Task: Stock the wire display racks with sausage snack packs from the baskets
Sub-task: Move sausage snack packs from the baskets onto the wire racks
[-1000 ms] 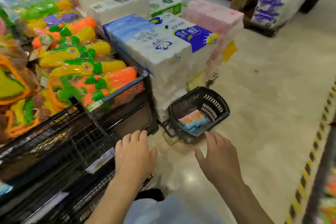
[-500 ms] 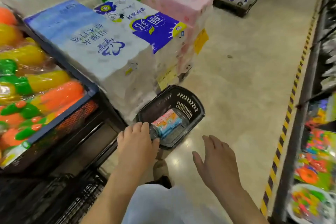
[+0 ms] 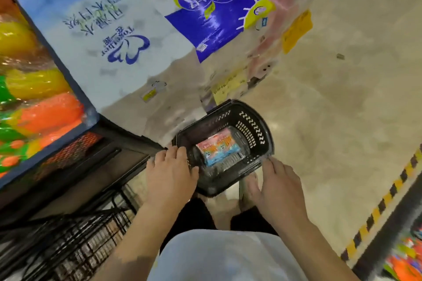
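Note:
A black plastic basket [image 3: 255,125] sits on the floor in front of me, at the foot of a stack of tissue packs. In its bottom lie pink and blue snack packs [image 3: 218,149]. My left hand [image 3: 170,175] reaches to the basket's near-left rim with its fingers extended and empty. My right hand [image 3: 277,186] is at the near-right rim, fingers spread, with nothing in it. A black wire display rack [image 3: 75,242] stands low at my left.
Wrapped tissue packs [image 3: 127,36] are stacked high behind the basket. Yellow, orange and green plastic toys [image 3: 34,102] fill a bin at left. Bare floor lies to the right, up to a black and yellow striped line [image 3: 383,203] by another shelf.
My view has dropped and closed in on the basket. Both hands have moved forward from in front of me to its near rim, one at each side.

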